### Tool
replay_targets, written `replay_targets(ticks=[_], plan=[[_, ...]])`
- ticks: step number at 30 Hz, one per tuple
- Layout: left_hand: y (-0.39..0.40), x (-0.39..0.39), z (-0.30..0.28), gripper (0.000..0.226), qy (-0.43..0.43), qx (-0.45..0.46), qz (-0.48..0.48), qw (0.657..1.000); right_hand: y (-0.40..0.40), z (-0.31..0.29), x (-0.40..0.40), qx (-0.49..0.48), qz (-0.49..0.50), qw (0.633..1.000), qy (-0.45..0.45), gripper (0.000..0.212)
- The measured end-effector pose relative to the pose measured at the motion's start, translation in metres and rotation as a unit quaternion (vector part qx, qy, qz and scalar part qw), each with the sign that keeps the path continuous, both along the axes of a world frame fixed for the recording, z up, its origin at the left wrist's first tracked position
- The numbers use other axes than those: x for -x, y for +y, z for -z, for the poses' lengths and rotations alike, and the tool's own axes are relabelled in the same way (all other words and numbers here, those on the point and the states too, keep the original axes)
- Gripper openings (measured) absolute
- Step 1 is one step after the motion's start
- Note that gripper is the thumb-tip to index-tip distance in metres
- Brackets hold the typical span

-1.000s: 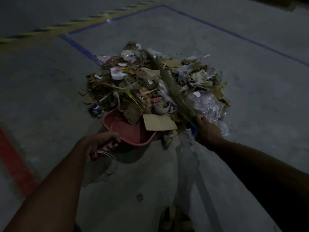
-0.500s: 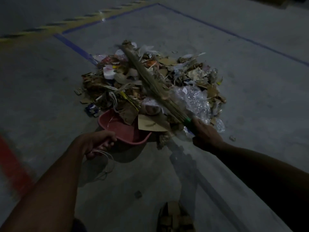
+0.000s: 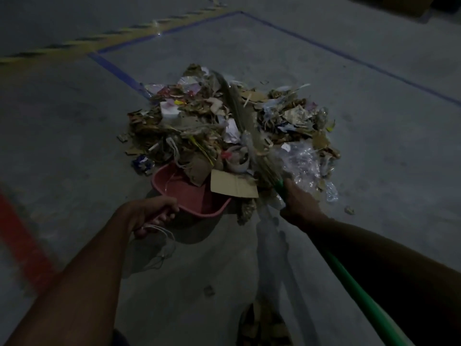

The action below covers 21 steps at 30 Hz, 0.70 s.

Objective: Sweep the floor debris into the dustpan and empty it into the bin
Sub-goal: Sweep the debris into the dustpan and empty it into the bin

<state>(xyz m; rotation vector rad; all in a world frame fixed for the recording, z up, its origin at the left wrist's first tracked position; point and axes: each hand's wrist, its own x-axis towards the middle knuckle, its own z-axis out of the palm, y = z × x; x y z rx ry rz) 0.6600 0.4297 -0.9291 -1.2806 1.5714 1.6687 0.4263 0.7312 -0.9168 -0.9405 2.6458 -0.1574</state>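
- Debris pile (image 3: 234, 126) heaped on the grey floor (image 3: 374, 171), near edge spilling into the dustpan mouth; no bin in view.
- Broom (image 3: 245, 136) laid across the heap, bristles far side; best dragged toward the pan in short, low pulls.
- Dustpan (image 3: 192, 196), pink, lip at the pile's edge; better pressed flat to the floor.
- Cardboard piece (image 3: 233, 184) overhanging the rim; worth sweeping in first.
- Left hand (image 3: 152, 213) gripping the dustpan handle; right hand (image 3: 299, 203) wrapped round the green broomstick.
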Motion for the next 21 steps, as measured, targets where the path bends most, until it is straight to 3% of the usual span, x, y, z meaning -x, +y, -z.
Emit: replay_targets(ticks=[8,12,17,21], plan=[[0.007,-0.002,-0.012,0.035,0.006,0.016,0.002,1.0,0.021,-0.005,0.012,0.046,-0.123,0.99,0.057,0.06],[0.001,-0.001,-0.008,0.033,-0.004,0.008,0.003,1.0,0.008,-0.015,0.012,0.074,-0.091,0.989,0.091,0.051],[0.002,-0.003,-0.007,0.036,-0.01,-0.003,-0.005,1.0,-0.008,-0.01,0.001,0.038,-0.011,0.993,0.108,0.06],[0.002,-0.003,-0.005,0.033,0.0,0.003,-0.016,1.0,-0.013,0.002,-0.024,0.025,-0.003,0.999,0.039,0.058]])
